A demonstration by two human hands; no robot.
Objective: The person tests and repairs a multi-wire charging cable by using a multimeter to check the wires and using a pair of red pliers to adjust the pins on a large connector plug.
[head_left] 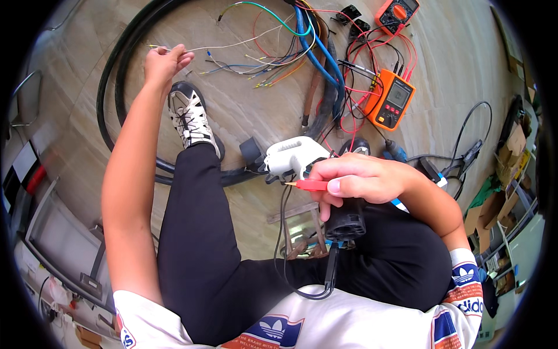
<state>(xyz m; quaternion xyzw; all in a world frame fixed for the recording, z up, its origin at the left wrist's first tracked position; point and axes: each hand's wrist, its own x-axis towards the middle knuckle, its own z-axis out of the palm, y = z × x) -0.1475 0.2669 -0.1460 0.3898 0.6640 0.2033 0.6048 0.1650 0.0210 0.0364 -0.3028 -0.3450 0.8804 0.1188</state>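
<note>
Pinches 1 pale wire (224,45) near its end above the floor (247,113) with the left hand (164,64), clasps a red probe (312,185) near a white charging gun (283,161) with the right hand (366,177), seems set up but yet to make probe contact, and leaves other loose wires (264,85) unheld.

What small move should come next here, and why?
Probably turn the red probe in the right hand toward the black socket: the probe's tip points left, away from the socket's openings, while the left hand pinches a wire near its end.
</note>
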